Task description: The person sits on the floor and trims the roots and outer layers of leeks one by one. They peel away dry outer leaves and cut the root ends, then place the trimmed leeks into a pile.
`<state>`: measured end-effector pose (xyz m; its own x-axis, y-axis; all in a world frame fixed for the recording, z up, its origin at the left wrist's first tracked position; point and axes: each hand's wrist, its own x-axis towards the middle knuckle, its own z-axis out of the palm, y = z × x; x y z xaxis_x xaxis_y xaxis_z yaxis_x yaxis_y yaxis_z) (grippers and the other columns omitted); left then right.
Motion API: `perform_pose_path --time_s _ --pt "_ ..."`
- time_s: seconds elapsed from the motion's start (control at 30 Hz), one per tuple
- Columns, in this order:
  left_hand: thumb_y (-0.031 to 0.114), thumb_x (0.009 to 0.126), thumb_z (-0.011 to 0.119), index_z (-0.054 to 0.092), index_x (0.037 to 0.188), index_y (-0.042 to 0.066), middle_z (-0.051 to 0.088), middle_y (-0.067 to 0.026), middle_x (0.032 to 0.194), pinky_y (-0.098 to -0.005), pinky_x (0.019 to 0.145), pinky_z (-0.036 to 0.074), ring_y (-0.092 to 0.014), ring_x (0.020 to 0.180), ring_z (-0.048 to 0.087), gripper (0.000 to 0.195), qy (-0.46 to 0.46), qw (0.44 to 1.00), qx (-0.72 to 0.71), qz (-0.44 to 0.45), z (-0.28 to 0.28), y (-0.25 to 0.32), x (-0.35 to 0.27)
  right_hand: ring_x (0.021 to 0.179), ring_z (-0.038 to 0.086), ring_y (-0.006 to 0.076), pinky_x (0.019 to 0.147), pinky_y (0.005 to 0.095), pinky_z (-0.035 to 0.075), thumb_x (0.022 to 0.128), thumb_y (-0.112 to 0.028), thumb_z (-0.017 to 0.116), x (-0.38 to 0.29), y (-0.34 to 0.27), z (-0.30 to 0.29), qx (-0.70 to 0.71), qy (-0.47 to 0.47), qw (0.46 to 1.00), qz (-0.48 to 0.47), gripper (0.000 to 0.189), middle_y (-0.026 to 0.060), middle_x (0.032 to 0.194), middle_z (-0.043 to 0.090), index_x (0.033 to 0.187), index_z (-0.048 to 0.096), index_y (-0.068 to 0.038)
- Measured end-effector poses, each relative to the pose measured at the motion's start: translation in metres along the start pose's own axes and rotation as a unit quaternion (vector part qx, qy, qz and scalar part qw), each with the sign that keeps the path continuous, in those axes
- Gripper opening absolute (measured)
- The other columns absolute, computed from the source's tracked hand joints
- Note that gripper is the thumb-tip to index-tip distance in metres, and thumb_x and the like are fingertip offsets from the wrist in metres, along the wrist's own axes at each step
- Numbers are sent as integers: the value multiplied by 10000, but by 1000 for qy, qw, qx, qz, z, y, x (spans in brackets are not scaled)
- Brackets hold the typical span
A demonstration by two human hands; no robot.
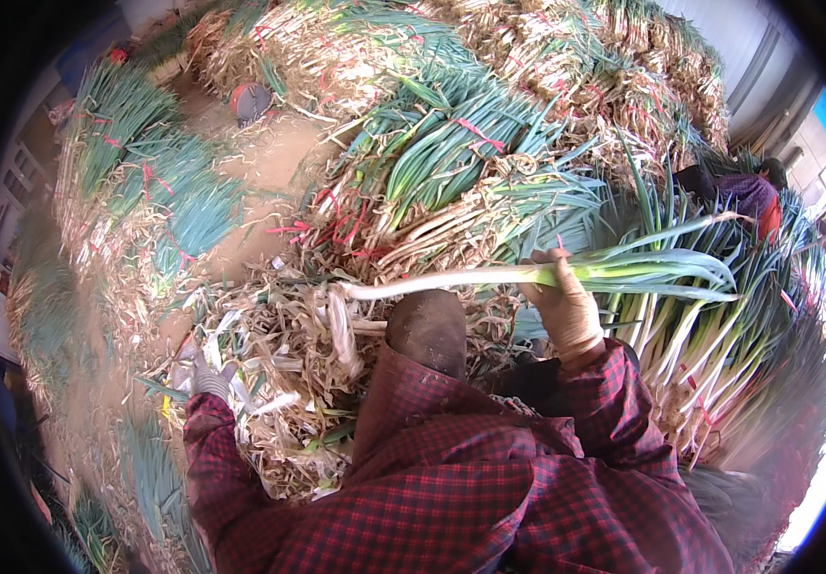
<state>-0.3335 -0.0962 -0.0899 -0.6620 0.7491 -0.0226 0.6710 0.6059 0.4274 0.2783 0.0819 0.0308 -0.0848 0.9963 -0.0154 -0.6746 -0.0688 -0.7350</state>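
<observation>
My right hand point(567, 316), in a pale glove, grips a large green onion point(441, 280) where the white stalk turns into leaves. The onion lies nearly level above my knee. Its root end points left with a strip of loose dry skin point(343, 330) hanging from it, and its green leaves point(657, 273) spread to the right. My left hand point(210, 382), also gloved, is low at the left edge of a heap of peeled dry skins point(291, 359). Its thumb stands apart from the fingers, with pale scraps close around it.
Untied-looking green onions point(685, 330) lean close at my right. Bundles with red ties point(448, 158) lie ahead; more bundles point(183, 208) stand at left. A round orange-rimmed object point(250, 100) is on the dirt floor point(276, 154). Another person point(746, 194) is at far right.
</observation>
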Motion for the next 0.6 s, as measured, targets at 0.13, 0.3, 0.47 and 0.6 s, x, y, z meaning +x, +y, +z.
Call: perform_pose_path --time_s 0.13,0.3,0.47,0.6 --pt "179 750 831 569 1261 65 591 -180 1230 -435 998 491 -305 1133 585 585 81 917 -306 244 -13 149 -69 1105 623 230 916 378 561 953 -244 709 -14 37 13 -2 -31 998 62 355 91 1178 636 1236 618 -50" --pt "170 705 878 615 1238 65 646 -132 1235 -456 1067 450 -315 1216 578 603 26 836 -261 482 29 328 -149 1193 579 257 987 414 505 929 -355 735 -37 64 39 -38 -89 989 112 563 112 1275 597 1346 553 -23" --pt "110 795 811 706 1090 67 708 -101 1058 -394 864 549 -283 973 680 316 -48 778 -380 498 51 356 -155 1267 539 243 1051 407 463 966 -397 671 -52 61 44 -30 -105 988 112 595 113 1399 552 1402 516 -24" --pt "70 857 739 688 1045 56 703 -102 1012 -393 831 551 -283 935 677 195 15 764 -378 522 69 342 -154 1324 510 263 1102 427 435 951 -328 701 -57 64 42 -4 -113 986 126 587 118 1423 540 1410 511 -17"
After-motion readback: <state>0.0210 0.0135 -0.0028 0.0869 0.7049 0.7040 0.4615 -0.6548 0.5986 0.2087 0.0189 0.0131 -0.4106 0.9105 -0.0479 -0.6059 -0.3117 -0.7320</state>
